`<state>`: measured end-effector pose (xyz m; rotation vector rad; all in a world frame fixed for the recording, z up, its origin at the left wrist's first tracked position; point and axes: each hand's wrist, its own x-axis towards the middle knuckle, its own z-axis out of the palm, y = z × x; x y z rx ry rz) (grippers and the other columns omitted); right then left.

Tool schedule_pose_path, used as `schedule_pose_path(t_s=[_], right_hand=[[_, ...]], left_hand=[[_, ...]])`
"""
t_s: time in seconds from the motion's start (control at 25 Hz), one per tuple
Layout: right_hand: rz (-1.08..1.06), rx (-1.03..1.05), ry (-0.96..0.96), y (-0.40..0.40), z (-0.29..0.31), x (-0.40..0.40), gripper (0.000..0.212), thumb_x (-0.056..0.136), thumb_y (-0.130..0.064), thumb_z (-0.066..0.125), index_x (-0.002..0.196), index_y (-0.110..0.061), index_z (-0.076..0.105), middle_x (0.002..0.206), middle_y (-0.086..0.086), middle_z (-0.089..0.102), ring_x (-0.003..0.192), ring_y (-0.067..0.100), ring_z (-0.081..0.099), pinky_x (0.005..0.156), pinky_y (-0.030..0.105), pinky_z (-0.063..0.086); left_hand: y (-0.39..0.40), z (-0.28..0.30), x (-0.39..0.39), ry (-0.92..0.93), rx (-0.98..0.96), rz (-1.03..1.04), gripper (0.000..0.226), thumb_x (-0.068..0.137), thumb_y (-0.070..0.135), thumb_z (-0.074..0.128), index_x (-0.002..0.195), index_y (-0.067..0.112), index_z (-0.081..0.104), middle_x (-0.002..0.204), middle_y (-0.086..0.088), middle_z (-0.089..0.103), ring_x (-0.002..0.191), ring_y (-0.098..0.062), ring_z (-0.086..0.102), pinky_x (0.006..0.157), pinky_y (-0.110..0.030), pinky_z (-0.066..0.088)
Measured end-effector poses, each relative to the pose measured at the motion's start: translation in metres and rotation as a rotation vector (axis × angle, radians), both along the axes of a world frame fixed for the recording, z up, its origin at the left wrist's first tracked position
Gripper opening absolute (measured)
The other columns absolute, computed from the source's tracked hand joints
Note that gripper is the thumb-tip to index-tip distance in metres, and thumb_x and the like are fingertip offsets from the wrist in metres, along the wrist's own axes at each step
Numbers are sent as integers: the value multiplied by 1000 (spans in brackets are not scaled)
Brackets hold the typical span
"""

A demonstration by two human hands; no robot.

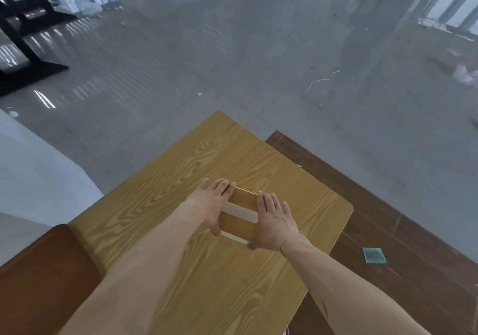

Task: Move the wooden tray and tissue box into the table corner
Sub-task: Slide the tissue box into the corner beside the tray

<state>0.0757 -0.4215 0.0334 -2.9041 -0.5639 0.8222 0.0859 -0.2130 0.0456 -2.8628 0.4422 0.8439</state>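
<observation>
Clamping the rectangular light-wood tissue box (239, 214) between my left hand (210, 205) and right hand (274, 224), palms pressing its short sides, I am holding it mid-counter (207, 283). Next I am judging a slide toward the corner; no tray showing.

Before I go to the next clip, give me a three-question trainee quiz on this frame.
1. True or false: both hands clasp the box.
2. Which side of the box does the left hand hold? A) left B) right C) top
3. What small thing lies on the dark floor right of the table?

Key:
1. True; the right hand grips the opposite side.
2. A
3. A teal square.
</observation>
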Motion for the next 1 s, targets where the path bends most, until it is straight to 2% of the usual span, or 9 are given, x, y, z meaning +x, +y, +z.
schedule_pose_path(t_s=[0.08,0.4,0.56,0.76,0.92,1.0], right_hand=[[61,-15,-14,-4,8,1,149,60,-61,84,155,-9,-18,167,8,1,154,27,-6,125,51,-2],[356,16,-91,-19,52,-26,145,60,-56,85,158,-12,-13,166,7,5,153,26,3,126,48,3],[536,90,-151,-21,73,-53,144,58,-55,87,158,-11,-6,163,6,13,151,27,9,126,44,7],[726,167,-212,-18,88,-92,143,57,-57,85,158,-8,-3,160,8,16,149,29,11,125,41,7],[932,239,-239,-1,100,-134,142,55,-59,85,158,-9,0,159,9,17,147,29,16,123,39,9],[1026,267,-246,12,104,-159,142,56,-60,84,158,-9,0,160,10,17,147,30,16,124,40,9]], left_hand=[[-4,3,-11,-9,-14,46,148,58,68,79,154,12,-19,166,-6,-5,154,-24,-9,123,-54,-3],[-26,31,-103,-107,-24,301,144,59,71,72,155,10,-17,163,-8,2,152,-28,-5,122,-56,-1],[-40,54,-163,-149,-2,456,142,60,70,73,157,9,-11,163,-11,5,151,-31,1,122,-53,-3],[-54,74,-237,-201,-19,643,142,59,71,74,157,13,-11,164,-9,3,151,-29,-1,121,-53,-7],[-60,84,-317,-267,15,811,142,56,75,70,156,14,-9,161,-10,9,149,-33,9,121,-54,2],[-60,89,-356,-282,28,887,141,56,76,70,156,15,-9,161,-10,10,148,-33,12,121,-55,2]])
